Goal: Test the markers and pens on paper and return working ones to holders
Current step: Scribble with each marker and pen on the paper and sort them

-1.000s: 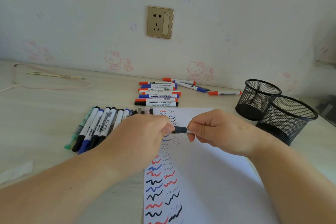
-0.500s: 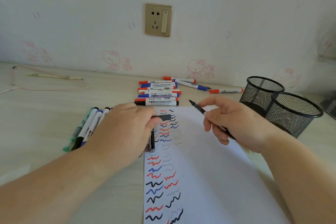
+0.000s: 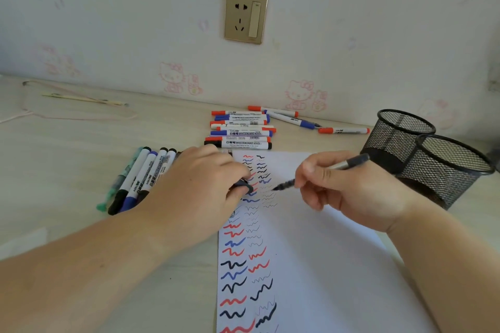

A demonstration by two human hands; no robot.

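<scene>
Pale wood-grain desk pushed against a light wall w/ faint pink cartoon-cat stickers along the bottom edge and a gold socket plate w/ a switch set above the desk's middle. White sheet of paper lies in front of the person, its left strip filled w/ rows of red, blue and black squiggles running from top to bottom. Right hand grips an uncapped black pen in a writing pinch, tip pointing left and down at the paper next to the thin squiggles (can't tell if the tip actually touches). Left hand rests palm-down on the paper's left edge, fingers curled round a small dark cap. Just left of that hand, partly under it, a fanned row of markers lies on the desk, caps blue, black and one green. Beyond the paper's top edge a neat stack of whiteboard markers lies sideways, red, blue and black ends; three more loose ones are scattered to its right, near the wall. Two black mesh holders stand at the right, touching or nearly so, the nearer one just beside the right wrist. Far left by the wall: a thin pinkish cord looped on the desk and a slim stick-like thing inside the loop
</scene>
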